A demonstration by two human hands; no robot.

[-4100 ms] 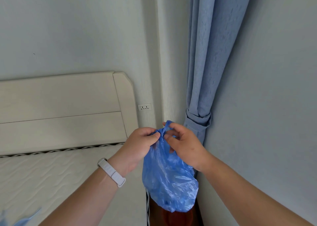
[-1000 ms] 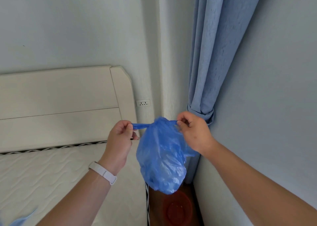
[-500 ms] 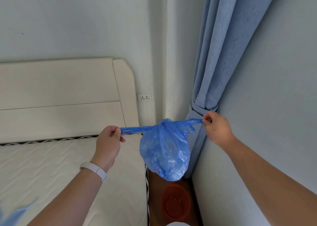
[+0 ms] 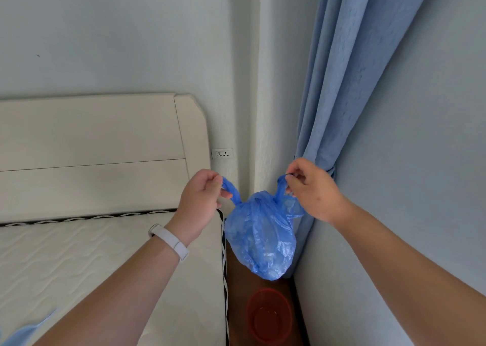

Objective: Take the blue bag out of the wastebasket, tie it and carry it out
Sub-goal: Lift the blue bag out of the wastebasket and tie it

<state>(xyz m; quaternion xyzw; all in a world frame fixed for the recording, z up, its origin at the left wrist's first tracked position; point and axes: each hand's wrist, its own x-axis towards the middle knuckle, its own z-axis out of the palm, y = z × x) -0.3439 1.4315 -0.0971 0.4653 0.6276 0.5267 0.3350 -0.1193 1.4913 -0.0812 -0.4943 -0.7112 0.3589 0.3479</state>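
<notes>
1. Between the two hands, one blue bag (image 4: 259,236) is hanging in the air, its neck knotted, one twisted ear rising to each side.
2. Left hand (image 4: 201,202) is pinching the left ear; right hand (image 4: 313,190) is pinching the right ear.
3. Below the hands, one red wastebasket (image 4: 269,316) is sitting on the floor.
4. Beyond the right hand, one blue curtain (image 4: 349,82) is hanging; no writing is showing anywhere.

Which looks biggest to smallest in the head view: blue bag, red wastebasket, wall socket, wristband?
1. blue bag
2. red wastebasket, though it sits lower and farther off, so true size is unsure
3. wristband, nearer the camera
4. wall socket, close to the wristband in apparent size
</notes>
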